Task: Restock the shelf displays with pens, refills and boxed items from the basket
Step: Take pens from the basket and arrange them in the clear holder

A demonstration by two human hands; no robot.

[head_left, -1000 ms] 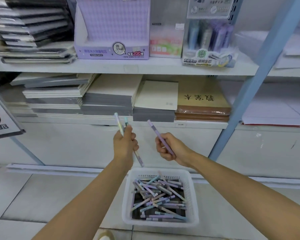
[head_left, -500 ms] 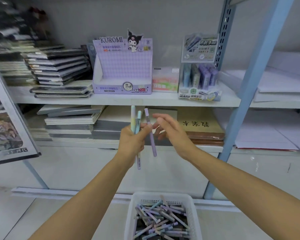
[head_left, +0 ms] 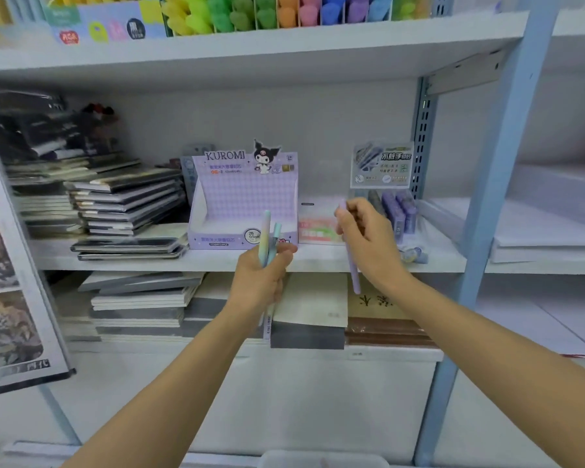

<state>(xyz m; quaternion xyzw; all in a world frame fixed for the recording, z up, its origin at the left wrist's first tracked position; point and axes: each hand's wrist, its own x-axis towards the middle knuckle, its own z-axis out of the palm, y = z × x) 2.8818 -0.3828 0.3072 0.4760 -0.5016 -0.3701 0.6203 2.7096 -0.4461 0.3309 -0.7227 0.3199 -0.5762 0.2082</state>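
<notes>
My left hand [head_left: 262, 276] grips two pastel pens [head_left: 269, 239] upright, their tips rising just in front of the purple Kuromi display box [head_left: 244, 194] on the middle shelf. To its right, my right hand [head_left: 368, 244] pinches a single lilac pen [head_left: 352, 265] that hangs nearly upright. The display box's front tray looks empty. Only the white rim of the basket [head_left: 321, 459] shows at the bottom edge.
Stacks of dark notebooks [head_left: 122, 201] lie left of the box. A pink box [head_left: 318, 228] and a refill display [head_left: 390, 197] stand to its right. A blue shelf post [head_left: 487, 211] rises on the right. Coloured pens [head_left: 284, 11] fill the top shelf.
The view has tilted up, so the basket has dropped almost out of sight. Both hands have risen to the middle shelf. My right hand took the lilac pen away to the right.
</notes>
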